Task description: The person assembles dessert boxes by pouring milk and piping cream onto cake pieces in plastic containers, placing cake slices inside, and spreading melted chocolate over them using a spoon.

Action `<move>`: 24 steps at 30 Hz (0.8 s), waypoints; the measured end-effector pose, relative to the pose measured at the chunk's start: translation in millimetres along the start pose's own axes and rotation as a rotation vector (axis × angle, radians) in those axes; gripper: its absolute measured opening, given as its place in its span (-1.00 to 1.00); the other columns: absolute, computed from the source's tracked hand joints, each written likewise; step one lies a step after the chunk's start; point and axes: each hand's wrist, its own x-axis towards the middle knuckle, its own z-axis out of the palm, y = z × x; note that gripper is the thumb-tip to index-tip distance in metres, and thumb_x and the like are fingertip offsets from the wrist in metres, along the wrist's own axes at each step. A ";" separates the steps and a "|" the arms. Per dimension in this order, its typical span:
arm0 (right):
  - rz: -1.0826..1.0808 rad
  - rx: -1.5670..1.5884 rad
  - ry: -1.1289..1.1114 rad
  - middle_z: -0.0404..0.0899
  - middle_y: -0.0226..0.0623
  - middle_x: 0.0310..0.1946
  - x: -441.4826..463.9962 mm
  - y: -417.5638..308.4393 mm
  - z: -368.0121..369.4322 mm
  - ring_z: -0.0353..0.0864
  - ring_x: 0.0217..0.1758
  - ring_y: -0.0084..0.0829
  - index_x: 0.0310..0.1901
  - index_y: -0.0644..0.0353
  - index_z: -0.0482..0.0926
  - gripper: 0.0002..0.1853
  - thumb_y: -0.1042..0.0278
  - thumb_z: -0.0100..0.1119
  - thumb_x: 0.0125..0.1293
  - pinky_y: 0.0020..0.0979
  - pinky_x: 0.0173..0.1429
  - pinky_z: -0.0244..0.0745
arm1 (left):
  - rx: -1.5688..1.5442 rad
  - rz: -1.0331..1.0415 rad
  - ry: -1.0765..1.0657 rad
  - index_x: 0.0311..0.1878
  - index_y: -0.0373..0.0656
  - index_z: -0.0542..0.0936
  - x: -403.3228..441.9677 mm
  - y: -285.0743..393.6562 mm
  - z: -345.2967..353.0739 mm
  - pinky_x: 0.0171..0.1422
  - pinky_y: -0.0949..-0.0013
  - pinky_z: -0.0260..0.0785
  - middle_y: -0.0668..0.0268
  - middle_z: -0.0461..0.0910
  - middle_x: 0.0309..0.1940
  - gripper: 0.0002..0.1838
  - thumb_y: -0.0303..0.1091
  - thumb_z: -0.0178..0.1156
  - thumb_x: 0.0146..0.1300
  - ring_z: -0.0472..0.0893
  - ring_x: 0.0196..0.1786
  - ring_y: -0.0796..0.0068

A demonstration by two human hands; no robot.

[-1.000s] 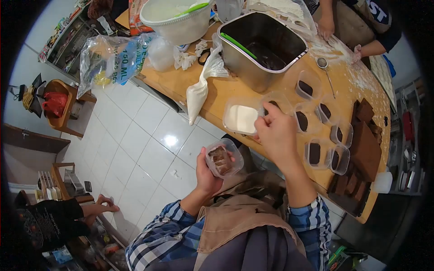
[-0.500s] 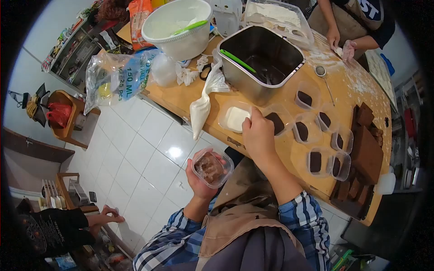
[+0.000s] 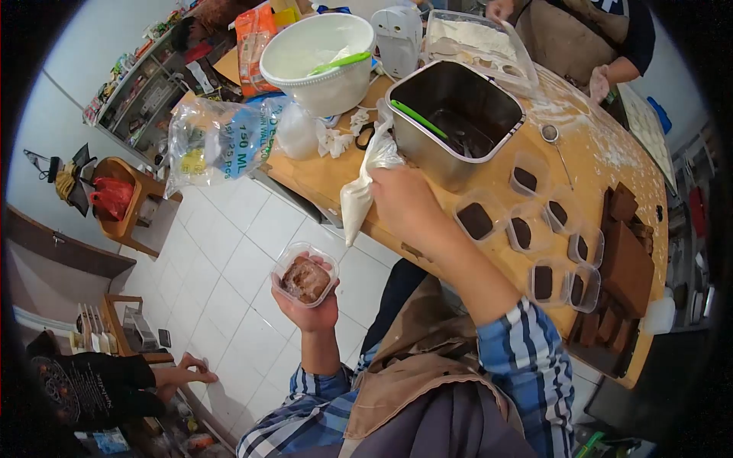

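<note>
My left hand [image 3: 319,311] holds up a clear plastic tub [image 3: 305,275] over the floor, fingers wrapped beneath and around it. A piece of brown cake with a pale, uneven surface sits inside the tub. My right hand [image 3: 406,200] is closed at the upper part of a piping bag [image 3: 357,202] filled with white cream, at the table's near edge. The bag's tip points down toward the floor. Beyond my right hand stands a deep metal tin [image 3: 431,156] with dark residue and a green spatula [image 3: 418,119] in it.
Several clear tubs [image 3: 527,229] with dark cake pieces stand on the wooden table [image 3: 489,267]. Brown cake slabs [image 3: 622,267] lie at the right. A white bowl [image 3: 321,90] and plastic packaging [image 3: 217,141] are at the back left. A co-worker's hand [image 3: 599,82] is across the table.
My right hand has left the tub of white cream and moved left to the piping bag. That tub is now hidden from sight. My left hand has moved left with its tub.
</note>
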 end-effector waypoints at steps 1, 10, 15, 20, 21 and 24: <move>-0.054 0.044 -0.059 0.53 0.05 -0.38 13.4 6.9 14.5 0.51 -0.21 -0.04 -0.32 0.30 0.51 -0.75 0.28 -0.06 0.21 -0.12 -0.04 0.33 | -0.009 0.007 0.009 -0.06 -0.25 0.44 -1.3 1.6 -0.3 -0.46 0.32 0.45 0.15 0.52 -0.28 -0.34 0.18 -0.36 0.23 0.54 -0.28 0.30; 0.187 -0.330 -0.293 0.49 0.01 -0.19 50.0 -8.1 46.0 0.47 -0.15 -0.04 -0.25 0.22 0.59 -0.67 0.15 -0.07 0.21 -0.21 0.03 0.32 | -0.039 0.033 0.019 -0.08 -0.26 0.46 1.1 13.7 -18.5 -0.49 0.28 0.51 0.15 0.54 -0.27 -0.42 0.11 -0.24 0.25 0.55 -0.27 0.25; 0.094 0.047 0.026 0.50 -0.03 -0.30 39.1 -19.7 54.3 0.48 -0.20 -0.07 -0.33 0.29 0.60 -0.75 0.32 0.23 -0.05 -0.24 -0.07 0.38 | -0.013 0.075 0.035 -0.05 -0.26 0.43 5.7 15.8 -28.0 -0.46 0.30 0.53 0.13 0.52 -0.29 -0.35 0.17 -0.34 0.23 0.54 -0.26 0.28; -0.067 0.523 0.239 0.46 -0.13 -0.45 4.2 -57.3 27.5 0.52 -0.33 -0.31 -0.43 0.33 0.55 -0.85 0.51 0.26 -0.09 -0.41 -0.26 0.41 | -0.032 0.091 0.012 -0.05 -0.29 0.43 4.6 18.2 -26.6 -0.45 0.30 0.54 0.12 0.51 -0.29 -0.35 0.16 -0.35 0.24 0.54 -0.26 0.28; -0.103 0.589 0.258 0.45 -0.15 -0.46 -6.4 -66.0 13.2 0.53 -0.32 -0.30 -0.41 0.33 0.51 -0.88 0.53 0.20 -0.03 -0.40 -0.24 0.41 | -0.021 0.092 0.011 -0.05 -0.29 0.43 3.2 18.2 -24.4 -0.45 0.31 0.53 0.12 0.51 -0.29 -0.35 0.16 -0.35 0.24 0.54 -0.26 0.28; -0.163 0.757 0.383 0.45 -0.21 -0.35 -46.5 -65.8 -23.7 0.54 -0.27 -0.40 -0.25 0.34 0.41 -0.80 0.58 0.15 0.06 -0.41 -0.20 0.45 | -0.027 0.080 -0.017 -0.06 -0.31 0.43 -2.5 17.8 -15.2 -0.44 0.30 0.51 0.11 0.51 -0.30 -0.34 0.15 -0.35 0.25 0.54 -0.26 0.27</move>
